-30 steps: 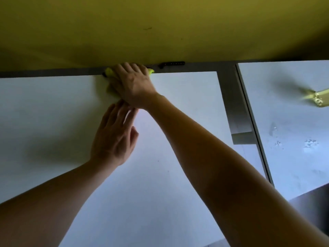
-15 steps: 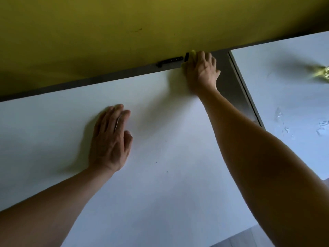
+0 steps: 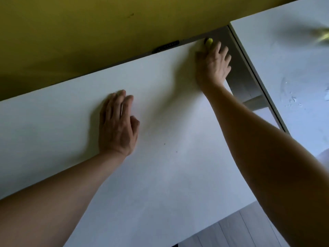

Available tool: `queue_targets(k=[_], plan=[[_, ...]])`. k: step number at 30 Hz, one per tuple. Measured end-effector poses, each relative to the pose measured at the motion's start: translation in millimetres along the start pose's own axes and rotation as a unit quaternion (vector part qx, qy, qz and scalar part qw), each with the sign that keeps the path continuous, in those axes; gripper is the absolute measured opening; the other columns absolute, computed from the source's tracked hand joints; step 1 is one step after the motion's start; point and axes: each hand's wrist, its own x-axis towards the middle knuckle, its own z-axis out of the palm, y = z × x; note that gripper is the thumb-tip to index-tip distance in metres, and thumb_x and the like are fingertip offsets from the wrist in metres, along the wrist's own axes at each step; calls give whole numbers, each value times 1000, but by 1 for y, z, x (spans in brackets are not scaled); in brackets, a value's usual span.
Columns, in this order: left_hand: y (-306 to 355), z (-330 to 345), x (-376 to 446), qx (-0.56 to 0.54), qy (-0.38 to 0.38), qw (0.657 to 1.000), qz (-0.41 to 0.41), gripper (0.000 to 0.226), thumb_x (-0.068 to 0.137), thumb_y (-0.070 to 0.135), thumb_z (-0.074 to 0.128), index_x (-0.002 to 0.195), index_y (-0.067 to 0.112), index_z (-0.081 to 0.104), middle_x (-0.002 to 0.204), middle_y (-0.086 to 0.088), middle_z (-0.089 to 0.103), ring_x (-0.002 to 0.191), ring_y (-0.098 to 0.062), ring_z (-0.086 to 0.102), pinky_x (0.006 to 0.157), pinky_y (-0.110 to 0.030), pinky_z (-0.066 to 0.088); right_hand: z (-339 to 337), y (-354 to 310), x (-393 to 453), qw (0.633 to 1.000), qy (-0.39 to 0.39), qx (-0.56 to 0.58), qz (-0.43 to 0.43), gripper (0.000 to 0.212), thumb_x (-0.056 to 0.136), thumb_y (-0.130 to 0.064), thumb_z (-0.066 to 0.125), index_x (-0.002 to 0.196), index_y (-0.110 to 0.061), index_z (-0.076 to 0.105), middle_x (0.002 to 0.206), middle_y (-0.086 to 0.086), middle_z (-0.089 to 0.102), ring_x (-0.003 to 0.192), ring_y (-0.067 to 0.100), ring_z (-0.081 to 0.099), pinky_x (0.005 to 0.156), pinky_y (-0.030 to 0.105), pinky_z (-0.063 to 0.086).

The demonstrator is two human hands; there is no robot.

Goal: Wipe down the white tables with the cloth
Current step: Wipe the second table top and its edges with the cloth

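Right hand [image 3: 212,65], fingers spread flat, pressed a yellow cloth [image 3: 208,41] onto the smooth white table [image 3: 178,175], far corner. Left hand [image 3: 117,125] lay flat, fingers straight, mid-table.

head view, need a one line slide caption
Right hand presses a yellow cloth at the white table's far right corner; left hand rests flat on it.

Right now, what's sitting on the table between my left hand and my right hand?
Nothing: the head view shows only bare white table between the left hand and the right hand, which presses the yellow cloth at the far edge.
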Motion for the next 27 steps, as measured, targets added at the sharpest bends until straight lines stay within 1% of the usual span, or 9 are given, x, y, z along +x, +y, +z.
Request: queue_targets(k=[4, 7, 11, 14, 19, 21, 22, 24, 27], plan=[[2, 0, 0, -12, 2, 1000, -6, 56, 97, 21, 42, 150, 6, 50, 160, -19, 43, 150, -43, 37, 125, -53, 26, -11, 55, -63, 997, 27, -17, -70, 62, 95, -47, 51, 148, -18, 41, 152, 8, 40, 139, 31, 35, 108, 51, 33], [2, 0, 0, -13, 0, 1000, -6, 55, 97, 20, 42, 150, 5, 50, 160, -19, 43, 150, -42, 37, 126, -53, 25, -9, 71, -120, 983, 41, 16, -178, 59, 94, -42, 51, 145, -12, 49, 152, 12, 45, 141, 27, 32, 115, 58, 27], [-1, 1, 0, -20, 1, 1000, 0, 55, 95, 19, 46, 147, 4, 51, 157, -21, 46, 148, -44, 39, 126, -54, 25, 0, 54, -228, 955, -20, 53, -291, 56, 97, -39, 55, 144, -8, 53, 151, 13, 48, 145, 32, 36, 117, 60, 24], [-3, -1, 1, -28, -3, 1000, 9, 55, 93, 19, 48, 145, 2, 53, 155, -24, 48, 145, -46, 41, 125, -54, 26, -7, 44, -304, 936, -59, 49, -344, 54, 98, -37, 57, 146, -12, 52, 154, 9, 47, 148, 28, 34, 119, 59, 21], [-7, -9, 1, -29, -67, 997, 24, 60, 95, 26, 43, 149, 1, 50, 158, -26, 43, 147, -48, 37, 126, -57, 23, -34, 59, -336, 927, -122, 8, -353, 56, 102, -53, 44, 151, -25, 44, 159, -2, 39, 151, 17, 27, 121, 51, 23], [-9, -16, -1, -20, -112, 993, 30, 66, 93, 31, 41, 152, 0, 45, 160, -27, 39, 148, -49, 35, 126, -59, 22, -44, 72, -329, 928, -138, -17, -347, 58, 101, -57, 43, 151, -29, 44, 161, -4, 36, 151, 16, 27, 118, 53, 26], [-9, -21, -3, -11, -134, 991, 28, 69, 92, 33, 40, 153, 0, 44, 161, -27, 37, 148, -50, 34, 125, -60, 22, -49, 78, -325, 937, -134, -23, -321, 58, 99, -59, 43, 150, -31, 44, 161, -4, 35, 151, 16, 27, 116, 57, 25], [-5, -32, -16, 12, -167, 986, 25, 72, 89, 35, 38, 153, 1, 44, 161, -27, 38, 146, -50, 36, 121, -61, 25, -58, 93, -316, 963, -119, -48, -238, 61, 96, -64, 43, 151, -37, 40, 163, -5, 31, 153, 14, 22, 116, 65, 16], [10, -45, -52, 24, -195, 980, 34, 69, 88, 36, 38, 148, 4, 50, 157, -25, 42, 141, -49, 41, 114, -62, 32, -78, 120, -304, 977, -114, -87, -158, 66, 93, -69, 41, 153, -45, 30, 168, -1, 15, 156, 14, 7, 118, 67, 0]])
